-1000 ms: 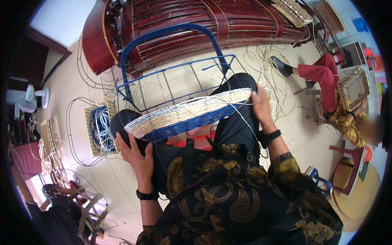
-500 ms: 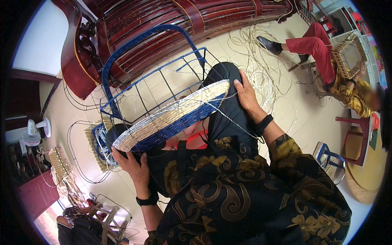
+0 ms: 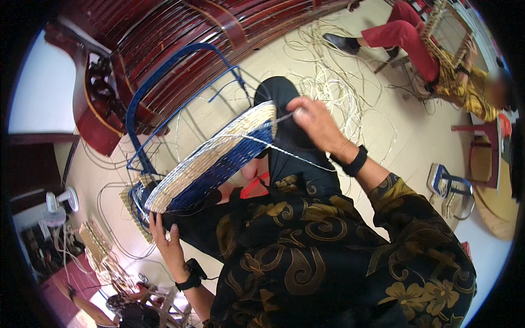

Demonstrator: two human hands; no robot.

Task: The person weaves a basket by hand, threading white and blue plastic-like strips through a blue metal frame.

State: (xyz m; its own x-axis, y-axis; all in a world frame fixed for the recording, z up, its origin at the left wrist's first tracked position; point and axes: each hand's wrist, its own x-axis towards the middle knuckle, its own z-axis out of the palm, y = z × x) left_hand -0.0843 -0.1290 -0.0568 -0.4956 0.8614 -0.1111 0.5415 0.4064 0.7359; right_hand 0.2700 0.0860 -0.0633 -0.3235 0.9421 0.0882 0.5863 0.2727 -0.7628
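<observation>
A half-woven basket [image 3: 219,156] lies tilted across my lap, its band of cream and blue strands built on a wire frame. A blue-wrapped handle [image 3: 133,109] arches from its far side. At the basket's right end my right hand [image 3: 320,127] pinches a thin strand [image 3: 285,116] that runs from the weave. My left hand [image 3: 168,246] is by the lower left end, with index finger and thumb apart and a fingertip at the rim. Another twisted pale strand [image 3: 298,154] slants over the blue weave toward my right thigh.
A dark red wooden bench [image 3: 180,33] stands ahead. Loose pale strands [image 3: 333,93] cover floor to the right. Beyond them a seated person in red trousers [image 3: 402,33] holds a frame. A small blue-handled basket [image 3: 445,183] sits at right; a white fan [image 3: 65,200] is at left.
My right hand has come off the basket's end and now draws a strand from it. My left hand's grip has loosened. The whole view has shifted, and another person's arm shows at lower left.
</observation>
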